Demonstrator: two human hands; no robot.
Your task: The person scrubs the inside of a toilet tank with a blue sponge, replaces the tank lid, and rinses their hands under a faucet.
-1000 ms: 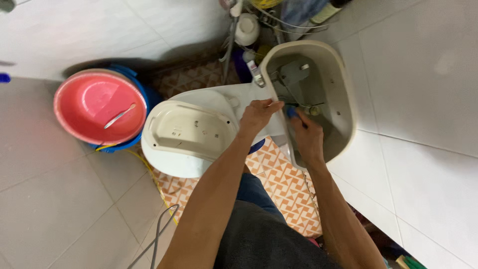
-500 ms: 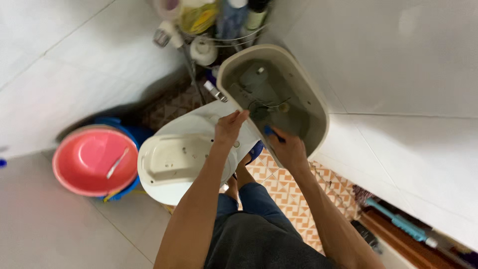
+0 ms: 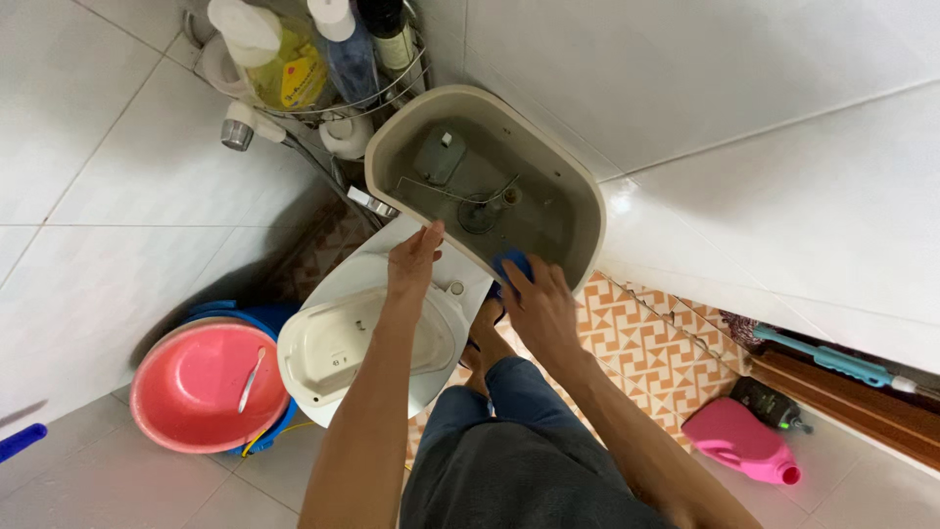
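An open toilet tank (image 3: 578, 186) with no lid shows its inner fittings and float arm. My left hand (image 3: 413, 263) rests on the tank's front rim, fingers together, above the raised white toilet seat lid (image 3: 343, 353). At the same front rim, farther right, my right hand (image 3: 540, 306) holds a small blue thing (image 3: 511, 264), probably a sponge or cloth, against the edge. Below the hands I see both forearms and my legs in blue trousers.
A pink basin (image 3: 201, 387) with a toothbrush in it sits on a blue bucket at the left. A wire rack (image 3: 323, 69) with bottles hangs in the corner. A pink bottle (image 3: 739, 441) lies on the patterned floor at right, near a turquoise-handled tool (image 3: 832, 358).
The view has tilted up and right, bringing the rack of bottles and the pink bottle into sight. Both hands stay at the tank's front rim.
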